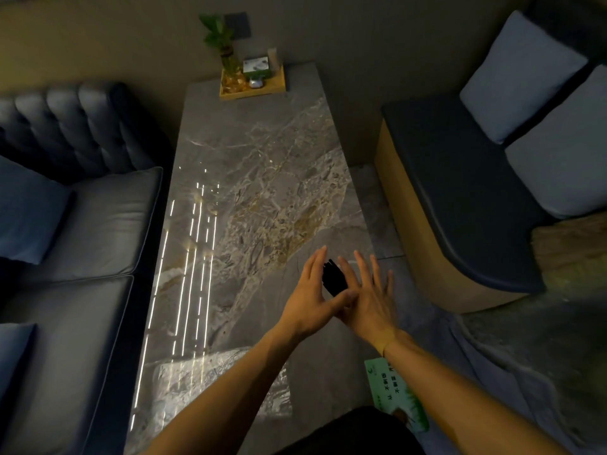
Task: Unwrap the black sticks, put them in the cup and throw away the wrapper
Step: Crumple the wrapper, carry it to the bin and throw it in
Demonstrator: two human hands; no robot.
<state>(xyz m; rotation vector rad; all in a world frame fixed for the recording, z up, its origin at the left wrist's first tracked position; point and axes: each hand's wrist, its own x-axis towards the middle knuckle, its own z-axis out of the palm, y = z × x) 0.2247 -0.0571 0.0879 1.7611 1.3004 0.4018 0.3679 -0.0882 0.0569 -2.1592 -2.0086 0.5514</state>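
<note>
black sticks (334, 280) | pressed between both flat palms | fingers (315, 267) extended

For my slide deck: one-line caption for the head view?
Both hands, left and right, press black sticks between them above a marble table.

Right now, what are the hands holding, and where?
The black sticks, a bundle pressed between left hand and right hand palms, near its lower end.

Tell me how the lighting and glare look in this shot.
Head view: dim overall; bright dashed streaks of glare on the marble table; the black sticks between the left hand and right hand lose detail; wide-angle bending at the edges.
</note>
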